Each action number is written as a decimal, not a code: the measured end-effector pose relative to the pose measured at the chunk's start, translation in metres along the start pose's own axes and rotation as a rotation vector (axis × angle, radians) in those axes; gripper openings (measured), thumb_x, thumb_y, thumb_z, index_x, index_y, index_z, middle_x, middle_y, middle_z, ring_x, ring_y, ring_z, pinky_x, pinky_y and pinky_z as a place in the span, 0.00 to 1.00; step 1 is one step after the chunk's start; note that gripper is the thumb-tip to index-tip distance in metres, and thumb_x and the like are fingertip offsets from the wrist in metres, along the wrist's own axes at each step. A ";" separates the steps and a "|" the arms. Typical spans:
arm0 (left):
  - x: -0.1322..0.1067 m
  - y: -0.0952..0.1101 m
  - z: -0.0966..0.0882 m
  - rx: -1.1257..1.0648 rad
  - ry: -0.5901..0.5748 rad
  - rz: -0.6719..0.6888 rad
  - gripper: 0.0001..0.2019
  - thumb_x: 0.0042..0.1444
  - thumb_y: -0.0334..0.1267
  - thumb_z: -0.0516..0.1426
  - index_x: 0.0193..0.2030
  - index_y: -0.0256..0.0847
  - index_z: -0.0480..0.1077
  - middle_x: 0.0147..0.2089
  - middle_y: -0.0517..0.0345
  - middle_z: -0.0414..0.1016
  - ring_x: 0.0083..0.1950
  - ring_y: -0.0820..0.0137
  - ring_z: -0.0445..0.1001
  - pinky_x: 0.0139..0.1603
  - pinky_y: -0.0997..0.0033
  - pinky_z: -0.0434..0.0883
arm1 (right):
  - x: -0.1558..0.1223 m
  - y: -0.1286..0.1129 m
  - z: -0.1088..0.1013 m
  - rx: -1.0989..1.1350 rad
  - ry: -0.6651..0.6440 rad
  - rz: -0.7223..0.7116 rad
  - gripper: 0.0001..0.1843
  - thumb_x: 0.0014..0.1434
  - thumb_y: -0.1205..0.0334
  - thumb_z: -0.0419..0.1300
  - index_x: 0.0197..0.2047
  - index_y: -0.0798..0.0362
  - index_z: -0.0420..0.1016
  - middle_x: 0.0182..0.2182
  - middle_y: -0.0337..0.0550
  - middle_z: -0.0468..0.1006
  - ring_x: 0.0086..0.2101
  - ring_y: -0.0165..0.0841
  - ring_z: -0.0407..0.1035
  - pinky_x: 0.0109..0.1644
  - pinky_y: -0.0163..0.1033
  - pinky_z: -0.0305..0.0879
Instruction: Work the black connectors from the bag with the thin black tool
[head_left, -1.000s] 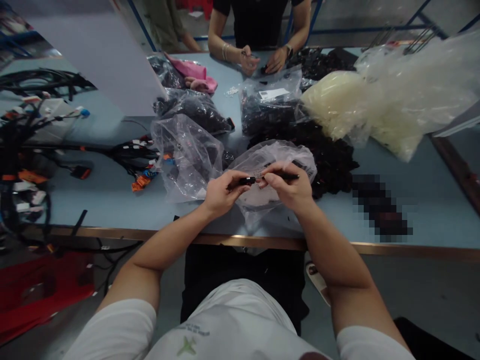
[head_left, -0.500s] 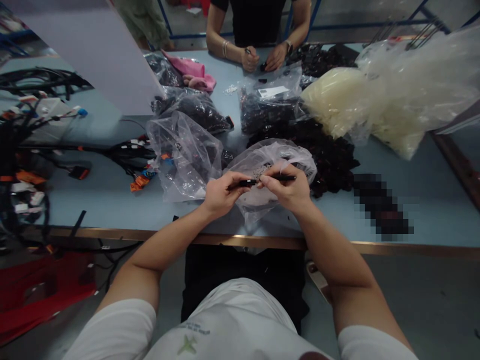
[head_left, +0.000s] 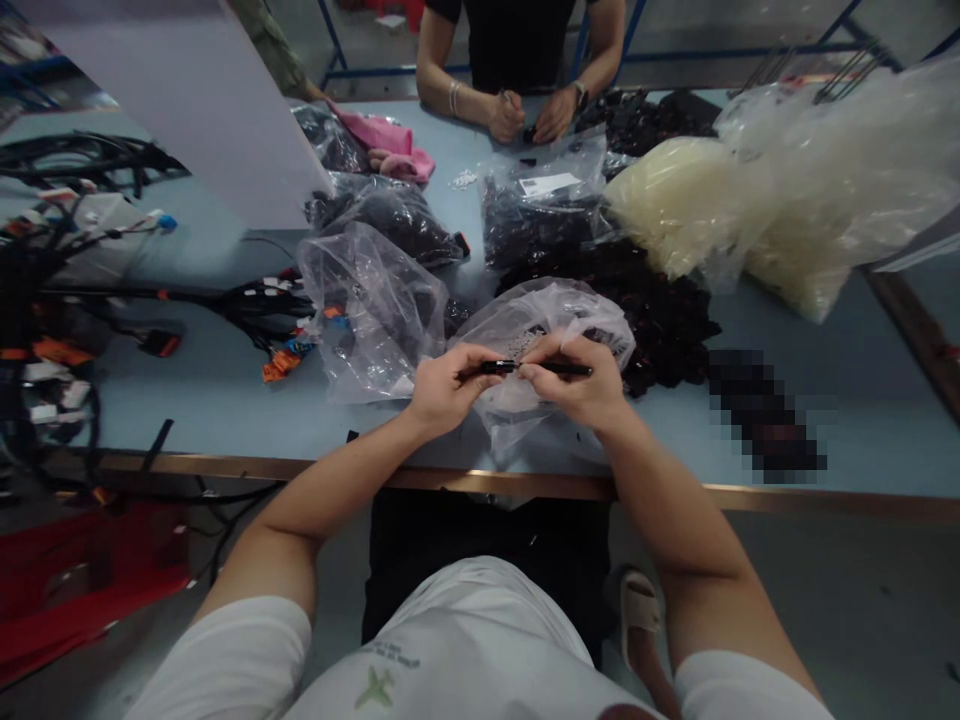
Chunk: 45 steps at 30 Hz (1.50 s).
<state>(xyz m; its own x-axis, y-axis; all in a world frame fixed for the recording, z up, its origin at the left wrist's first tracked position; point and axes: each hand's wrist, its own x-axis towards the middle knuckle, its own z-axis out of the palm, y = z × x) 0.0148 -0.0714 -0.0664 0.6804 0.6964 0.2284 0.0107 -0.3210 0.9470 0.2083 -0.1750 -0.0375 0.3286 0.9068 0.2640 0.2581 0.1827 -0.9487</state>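
Note:
Closed around a small black connector housing is my left hand. My right hand pinches a slim black pen-like tool, its tip end meeting the connector between the two hands. What touches at that point is too small to make out. Under both hands lies an open clear plastic bag with many tiny light parts in it. A heap of black connector housings spreads just beyond my right hand.
Another clear bag lies left of my hands, near wire harnesses with orange plugs. Bags of pale yellow parts sit at right. Across the table, a co-worker's hands handle small black pieces. The table edge runs before me.
The connector in my left hand has turned slightly and lies more level, nearly in line with the tool. My foot has come into view below the table at right.

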 end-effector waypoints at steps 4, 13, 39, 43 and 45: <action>-0.001 0.000 0.001 0.013 0.014 0.019 0.15 0.63 0.48 0.69 0.49 0.41 0.79 0.45 0.52 0.89 0.44 0.63 0.89 0.49 0.66 0.85 | -0.002 0.008 -0.001 -0.016 -0.044 -0.090 0.02 0.58 0.60 0.70 0.35 0.49 0.84 0.27 0.39 0.82 0.28 0.32 0.74 0.31 0.39 0.70; -0.003 0.004 -0.003 0.224 0.033 0.140 0.12 0.66 0.46 0.67 0.51 0.43 0.82 0.48 0.52 0.89 0.47 0.64 0.89 0.49 0.69 0.84 | 0.000 0.014 -0.001 0.005 -0.040 -0.177 0.02 0.60 0.61 0.70 0.34 0.48 0.83 0.28 0.38 0.83 0.29 0.33 0.76 0.33 0.39 0.73; 0.000 -0.001 -0.005 0.151 0.010 0.112 0.11 0.66 0.43 0.67 0.52 0.42 0.80 0.48 0.53 0.89 0.47 0.64 0.89 0.52 0.68 0.85 | -0.001 -0.009 0.003 -0.001 0.000 -0.077 0.04 0.61 0.58 0.71 0.35 0.48 0.85 0.34 0.41 0.88 0.37 0.36 0.82 0.43 0.41 0.80; 0.000 -0.001 -0.004 0.202 0.019 0.136 0.13 0.67 0.46 0.67 0.52 0.42 0.81 0.49 0.51 0.89 0.48 0.63 0.89 0.51 0.68 0.85 | -0.002 -0.008 0.006 0.005 0.027 -0.068 0.05 0.60 0.58 0.71 0.34 0.48 0.84 0.35 0.43 0.88 0.36 0.37 0.82 0.42 0.42 0.80; 0.000 -0.001 -0.005 0.252 0.024 0.146 0.14 0.67 0.48 0.67 0.52 0.42 0.82 0.49 0.51 0.89 0.48 0.63 0.89 0.50 0.69 0.84 | -0.002 -0.006 0.007 -0.006 0.037 -0.075 0.05 0.60 0.58 0.71 0.33 0.48 0.83 0.34 0.44 0.88 0.36 0.37 0.82 0.42 0.43 0.80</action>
<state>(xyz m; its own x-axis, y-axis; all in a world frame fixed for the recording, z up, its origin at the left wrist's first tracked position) 0.0111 -0.0684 -0.0664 0.6705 0.6451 0.3664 0.0978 -0.5664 0.8183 0.1996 -0.1754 -0.0335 0.3410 0.8761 0.3409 0.2890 0.2474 -0.9248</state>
